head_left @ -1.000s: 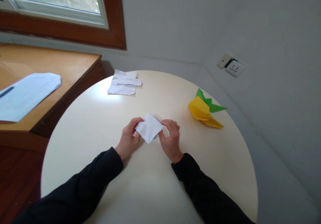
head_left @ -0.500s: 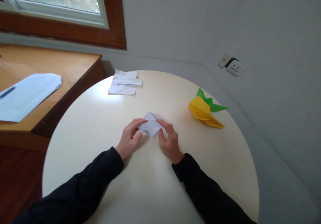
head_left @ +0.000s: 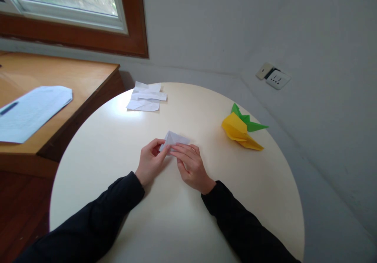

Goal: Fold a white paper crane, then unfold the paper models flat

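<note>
White folded paper (head_left: 176, 138) lies flat on the round cream counter (head_left: 118, 145), a little past its middle toward twelve o'clock, and both hands press on its near edge. Only its far part shows, a small peaked shape poking out at twelve o'clock from the fingers; the rest is hidden beneath them.

At about seven o'clock from the paper, the left hand (head_left: 150, 161) has its fingers curled narrow, thumb and forefinger pinching the left corner of the sheet. From about five o'clock the right hand (head_left: 190, 167) lies flatter, its fingers (head_left: 179, 150) stretched leftward across the near edge and pressing the sheet down onto the counter, so it holds the paper under the fingers instead of gripping it. The fingertips of the two hands meet, or very nearly (the frame does not settle which), right over the paper's left corner. Dark sleeves cover both forearms.

Well apart, at three o'clock from the paper near the counter's right rim, a yellow folded figure (head_left: 240, 135) rests against a green folded figure (head_left: 247, 121), the green one just behind it. At eleven o'clock, close to the far rim, sits a small pile of white paper scraps (head_left: 146, 98). Off to nine o'clock, a wooden desk (head_left: 73, 78) carries a printed sheet (head_left: 32, 110).
</note>
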A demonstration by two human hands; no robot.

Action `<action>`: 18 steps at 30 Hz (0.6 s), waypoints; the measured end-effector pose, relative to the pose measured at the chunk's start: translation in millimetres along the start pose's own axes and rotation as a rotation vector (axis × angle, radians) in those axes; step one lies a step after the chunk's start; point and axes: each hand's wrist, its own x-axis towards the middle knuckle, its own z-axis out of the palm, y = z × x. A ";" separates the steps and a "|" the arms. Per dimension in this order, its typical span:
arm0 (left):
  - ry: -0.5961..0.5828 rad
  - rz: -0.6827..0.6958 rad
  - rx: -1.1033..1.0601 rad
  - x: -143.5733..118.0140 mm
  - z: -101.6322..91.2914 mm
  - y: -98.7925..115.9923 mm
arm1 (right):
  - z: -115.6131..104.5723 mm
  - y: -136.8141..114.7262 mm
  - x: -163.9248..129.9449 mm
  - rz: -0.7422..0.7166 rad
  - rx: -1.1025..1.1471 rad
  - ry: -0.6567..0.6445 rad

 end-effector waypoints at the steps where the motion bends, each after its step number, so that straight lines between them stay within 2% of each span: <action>1: 0.008 -0.002 0.010 0.2 -0.1 -0.2 | 0.1 -0.1 -0.1 0.014 -0.024 0.049; 4: 0.001 -0.008 0.021 -0.1 -0.5 -2.4 | 0.6 1.3 0.2 0.124 -0.081 0.234; 6: -0.010 0.002 0.018 -0.6 -0.4 -4.3 | 1.2 2.9 0.6 0.187 -0.064 0.286; 13: -0.068 0.037 -0.038 -2.1 -2.7 -3.4 | 0.7 4.4 0.9 0.273 0.106 0.193; 18: -0.233 0.047 -0.170 -3.3 -10.3 -6.8 | -1.2 7.4 -0.6 0.442 0.477 0.134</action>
